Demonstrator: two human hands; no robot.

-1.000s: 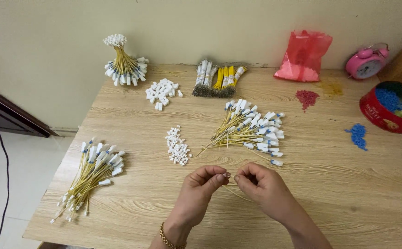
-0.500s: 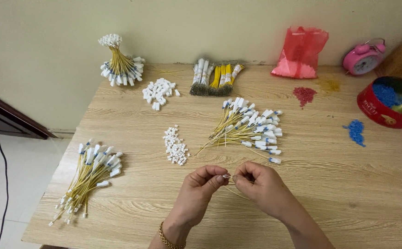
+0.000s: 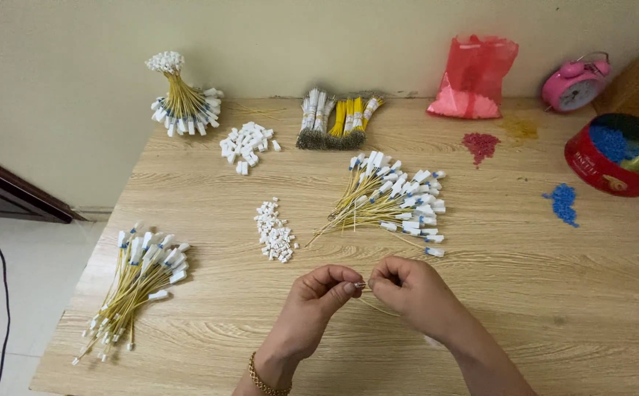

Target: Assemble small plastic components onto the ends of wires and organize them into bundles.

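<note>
Yellow wire (image 3: 378, 306), pinched between left hand (image 3: 318, 293), right hand (image 3: 415, 287)

Red plastic bag (image 3: 475, 77) rear; round red tin (image 3: 612, 155) far right.

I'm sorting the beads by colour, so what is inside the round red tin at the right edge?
The red tin holds blue beads heaped at its left side. The rest of its inside is dark, and its bottom is hidden.
</note>
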